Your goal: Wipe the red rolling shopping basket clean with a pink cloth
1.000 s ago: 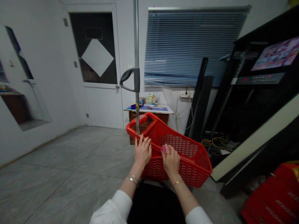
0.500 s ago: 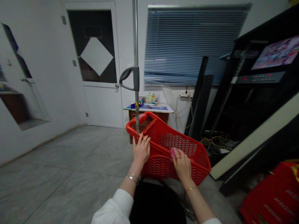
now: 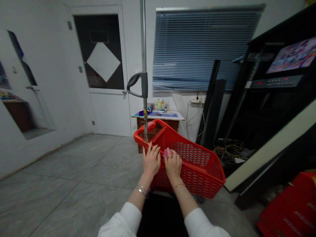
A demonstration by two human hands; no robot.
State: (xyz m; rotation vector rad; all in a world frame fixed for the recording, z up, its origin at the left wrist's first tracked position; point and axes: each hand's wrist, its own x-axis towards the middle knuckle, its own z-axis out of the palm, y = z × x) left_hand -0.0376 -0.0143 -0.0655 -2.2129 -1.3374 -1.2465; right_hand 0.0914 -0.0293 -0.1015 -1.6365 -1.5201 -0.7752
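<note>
A red plastic shopping cart basket (image 3: 202, 177) with perforated walls stands in front of me, its long side facing my body. My left hand (image 3: 151, 161) rests on the near rim by the handle end, fingers stretched out over the edge. Beside it, my right hand (image 3: 173, 164) is closed around a crumpled pink cloth (image 3: 168, 152) and presses it on the same rim. Most of the cloth is hidden under the fingers. At the handle end, a metal pole (image 3: 143, 42) with a grey grip (image 3: 137, 85) rises upright.
Behind the cart, a small desk (image 3: 158, 115) bears bottles. Dark panels (image 3: 214, 108) lean by the window blinds (image 3: 204, 49). A black rack (image 3: 256, 108) with a screen and loose cables stands right, near red boxes (image 3: 291, 204). A white door (image 3: 108, 108) is at back left.
My right hand has slid left along the near rim with the pink cloth, coming close to my left hand. The left hand stays in about the same place on the cart.
</note>
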